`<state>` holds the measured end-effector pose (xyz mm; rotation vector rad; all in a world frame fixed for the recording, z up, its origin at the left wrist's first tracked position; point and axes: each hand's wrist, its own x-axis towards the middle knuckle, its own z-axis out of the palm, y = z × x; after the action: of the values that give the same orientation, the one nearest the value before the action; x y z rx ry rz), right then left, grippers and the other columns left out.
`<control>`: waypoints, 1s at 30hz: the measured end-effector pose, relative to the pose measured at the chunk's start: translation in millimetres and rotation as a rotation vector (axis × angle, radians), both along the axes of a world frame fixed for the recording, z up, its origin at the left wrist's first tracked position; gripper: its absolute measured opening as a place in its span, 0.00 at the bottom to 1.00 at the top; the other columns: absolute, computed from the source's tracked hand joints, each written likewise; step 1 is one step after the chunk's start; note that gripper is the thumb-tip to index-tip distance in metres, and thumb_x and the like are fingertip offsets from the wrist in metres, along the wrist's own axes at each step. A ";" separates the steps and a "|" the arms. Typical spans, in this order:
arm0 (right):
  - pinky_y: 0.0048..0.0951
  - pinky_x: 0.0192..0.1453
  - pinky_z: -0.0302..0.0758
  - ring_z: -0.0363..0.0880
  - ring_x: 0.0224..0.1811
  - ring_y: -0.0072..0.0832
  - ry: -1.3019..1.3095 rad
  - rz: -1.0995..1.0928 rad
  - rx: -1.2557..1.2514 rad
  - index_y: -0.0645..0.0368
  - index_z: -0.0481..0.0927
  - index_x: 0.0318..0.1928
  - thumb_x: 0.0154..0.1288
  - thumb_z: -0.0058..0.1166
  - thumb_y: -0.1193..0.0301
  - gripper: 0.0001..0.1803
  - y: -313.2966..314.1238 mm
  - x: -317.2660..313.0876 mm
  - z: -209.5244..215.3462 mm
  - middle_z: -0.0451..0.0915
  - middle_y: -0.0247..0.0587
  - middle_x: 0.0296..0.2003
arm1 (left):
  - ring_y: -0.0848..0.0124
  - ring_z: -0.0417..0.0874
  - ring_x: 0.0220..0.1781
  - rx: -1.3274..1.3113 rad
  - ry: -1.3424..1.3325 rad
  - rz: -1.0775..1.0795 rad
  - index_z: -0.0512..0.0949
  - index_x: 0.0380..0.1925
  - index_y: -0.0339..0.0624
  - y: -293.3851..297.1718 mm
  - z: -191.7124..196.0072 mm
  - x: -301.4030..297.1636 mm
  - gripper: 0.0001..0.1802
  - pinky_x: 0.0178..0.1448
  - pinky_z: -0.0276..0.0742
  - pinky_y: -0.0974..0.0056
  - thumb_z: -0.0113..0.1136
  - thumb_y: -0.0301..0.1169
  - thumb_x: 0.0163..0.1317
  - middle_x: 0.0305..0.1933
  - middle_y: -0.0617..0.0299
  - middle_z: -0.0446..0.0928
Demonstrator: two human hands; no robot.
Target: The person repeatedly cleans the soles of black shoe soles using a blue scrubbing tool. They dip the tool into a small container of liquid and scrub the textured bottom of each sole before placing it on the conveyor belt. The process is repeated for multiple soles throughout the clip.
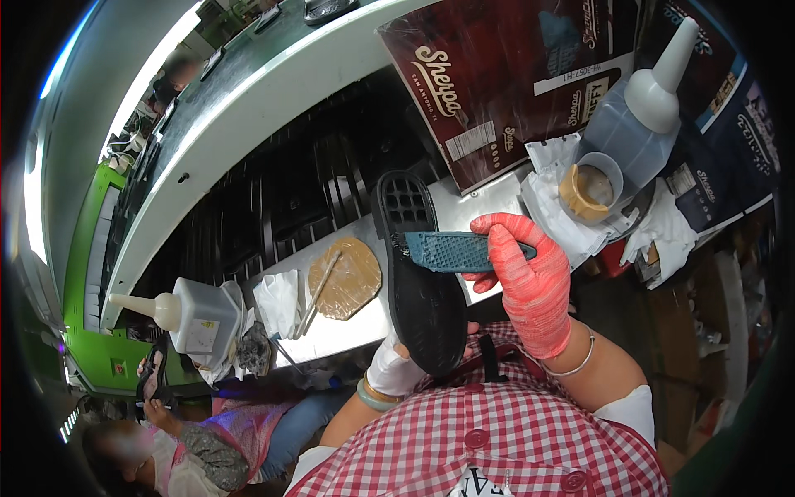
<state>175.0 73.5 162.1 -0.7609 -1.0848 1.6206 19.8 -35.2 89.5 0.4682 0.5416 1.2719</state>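
My left hand (394, 366), in a white glove, grips the near end of a black shoe sole (424, 298) from below. The sole stands upright in front of my apron, its far end showing a grid of hollow cells. In a pink-red glove, my right hand (530, 277) is closed around one end of a flat blue-green bar with a dimpled surface (455, 251). That bar lies across the sole's upper middle, and its free end meets the sole's left part. Whether the bar has bristles underneath is hidden.
Left of the sole, a thin stick (319, 294) rests on a brown wrapped disc (352, 282). White nozzle bottles stand at left (203, 323) and right (633, 132), the latter beside a small cup (592, 186). Dark red boxes (497, 74) stand behind. A co-worker (207, 447) sits at lower left.
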 end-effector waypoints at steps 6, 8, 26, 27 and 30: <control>0.15 0.26 0.74 0.79 0.25 0.17 -0.026 -0.010 0.024 0.63 0.78 0.43 0.69 0.48 0.68 0.11 19.8 -5.0 11.9 0.79 0.36 0.29 | 0.45 0.69 0.62 0.019 -0.018 -0.051 0.54 0.66 0.39 2.9 -0.2 -1.6 0.50 0.57 0.76 0.46 0.70 0.48 0.48 0.61 0.46 0.65; 0.15 0.26 0.74 0.79 0.25 0.17 -0.062 0.006 0.047 0.63 0.78 0.42 0.69 0.48 0.68 0.11 24.9 -6.0 15.0 0.79 0.35 0.27 | 0.45 0.69 0.62 0.016 -0.021 -0.053 0.54 0.65 0.39 2.5 -3.7 -6.3 0.50 0.57 0.76 0.46 0.70 0.48 0.49 0.61 0.45 0.65; 0.17 0.26 0.74 0.79 0.24 0.18 -0.197 0.173 -0.033 0.62 0.79 0.42 0.68 0.49 0.67 0.11 -13.7 -5.0 -13.0 0.79 0.36 0.26 | 0.56 0.73 0.60 0.006 -0.095 0.110 0.60 0.63 0.39 8.9 -25.6 -11.9 0.41 0.58 0.75 0.47 0.54 0.57 0.59 0.61 0.49 0.67; 0.18 0.27 0.74 0.79 0.24 0.18 -0.207 0.180 -0.036 0.62 0.79 0.42 0.68 0.50 0.67 0.11 -14.6 -5.2 -12.3 0.79 0.37 0.26 | 0.56 0.73 0.60 -0.002 -0.105 0.116 0.60 0.63 0.39 9.8 -25.5 -12.2 0.40 0.58 0.76 0.47 0.53 0.57 0.59 0.61 0.49 0.68; 0.18 0.27 0.75 0.79 0.23 0.18 -0.232 0.185 -0.043 0.63 0.79 0.41 0.68 0.50 0.68 0.11 -18.3 -6.6 -13.4 0.79 0.36 0.25 | 0.57 0.74 0.59 0.004 -0.159 0.110 0.62 0.62 0.40 12.5 -26.6 -14.1 0.39 0.57 0.76 0.47 0.50 0.57 0.61 0.60 0.51 0.69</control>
<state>168.4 55.2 148.7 -0.9167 -1.3209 1.7467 5.7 -22.7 62.9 0.3402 0.4356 1.4025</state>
